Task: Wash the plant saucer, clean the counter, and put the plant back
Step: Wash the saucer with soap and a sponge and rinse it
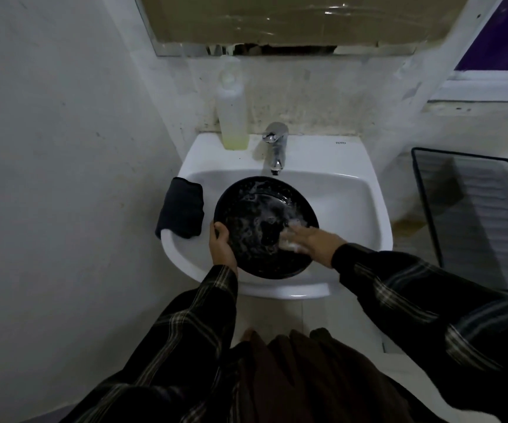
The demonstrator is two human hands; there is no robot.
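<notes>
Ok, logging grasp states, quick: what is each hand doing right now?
Left hand: closed on the near-left rim of the black saucer, steadying it over the sink.
Right hand: fingers extended, pressing something pale and soapy against the saucer.

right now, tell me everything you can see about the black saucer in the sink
The saucer is round, black and glossy, probably plastic, with a low raised rim. Its inside is wet and streaked with soapy foam. It sits tilted in the white sink, below the faucet. The left hand grips its near-left rim; the right hand rubs its sudsy inner surface.
</notes>
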